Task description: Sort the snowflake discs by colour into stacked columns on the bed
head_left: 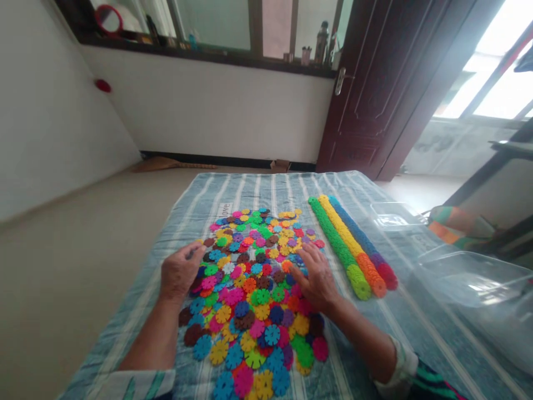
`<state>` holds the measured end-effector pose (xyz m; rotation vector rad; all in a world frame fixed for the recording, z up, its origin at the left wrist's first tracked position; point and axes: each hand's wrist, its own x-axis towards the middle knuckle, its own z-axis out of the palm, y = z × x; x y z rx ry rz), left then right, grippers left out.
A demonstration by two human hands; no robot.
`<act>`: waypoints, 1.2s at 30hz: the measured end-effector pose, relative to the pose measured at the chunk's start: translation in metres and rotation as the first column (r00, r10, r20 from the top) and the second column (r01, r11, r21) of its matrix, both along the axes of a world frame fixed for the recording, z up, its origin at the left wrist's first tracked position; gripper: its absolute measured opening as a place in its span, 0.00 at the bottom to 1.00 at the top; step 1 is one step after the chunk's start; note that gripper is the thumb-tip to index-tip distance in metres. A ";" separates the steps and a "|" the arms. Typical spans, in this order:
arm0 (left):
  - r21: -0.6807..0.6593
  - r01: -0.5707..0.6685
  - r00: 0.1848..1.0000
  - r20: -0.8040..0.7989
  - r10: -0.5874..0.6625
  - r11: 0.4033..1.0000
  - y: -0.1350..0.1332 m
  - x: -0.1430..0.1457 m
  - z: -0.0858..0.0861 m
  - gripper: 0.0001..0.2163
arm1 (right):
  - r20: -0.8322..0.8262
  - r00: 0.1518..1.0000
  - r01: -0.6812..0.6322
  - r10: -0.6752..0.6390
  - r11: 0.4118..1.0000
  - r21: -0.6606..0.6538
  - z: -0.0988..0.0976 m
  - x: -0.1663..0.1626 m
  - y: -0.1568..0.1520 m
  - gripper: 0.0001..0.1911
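A wide spread of notched plastic snowflake discs [262,297] in many colours lies on the striped cloth [233,191]. At the left edge of the spread is my left hand [181,272], its fingers curled and pinched. A small dark piece, apparently a snowflake disc [190,254], shows between those fingers. My right hand [318,278] rests palm down over the right side of the pile, fingers apart and touching the discs. Just beyond it lie three long rods of stacked discs: green [333,236], yellow and orange [341,230], and blue, purple and red [353,230].
Two clear plastic containers stand at the right, one farther back [395,216] and one nearer [470,278]. An orange and green cloth [458,225] is beside them. Behind the covered surface are a white wall [216,105] and a dark red door [375,83].
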<state>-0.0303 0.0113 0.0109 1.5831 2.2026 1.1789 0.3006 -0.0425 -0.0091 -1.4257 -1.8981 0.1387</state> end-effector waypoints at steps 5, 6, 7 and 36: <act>-0.054 0.020 1.000 -0.015 -0.021 0.998 0.000 -0.001 0.001 0.16 | 0.145 0.976 0.185 -0.162 0.971 -0.155 0.012 0.013 0.061 0.25; -0.053 0.028 0.999 -0.020 -0.029 0.998 0.000 -0.001 0.001 0.16 | 0.151 0.973 0.199 -0.174 0.964 -0.177 0.011 0.014 0.068 0.25; -0.045 0.034 0.999 -0.027 -0.035 0.998 0.000 -0.001 0.000 0.15 | 0.150 0.972 0.206 -0.178 0.959 -0.193 0.009 0.014 0.073 0.25; -0.003 0.076 0.995 -0.071 -0.076 0.997 0.002 -0.003 -0.004 0.12 | -0.104 0.994 -0.040 0.028 0.993 -0.114 -0.009 -0.009 -0.003 0.25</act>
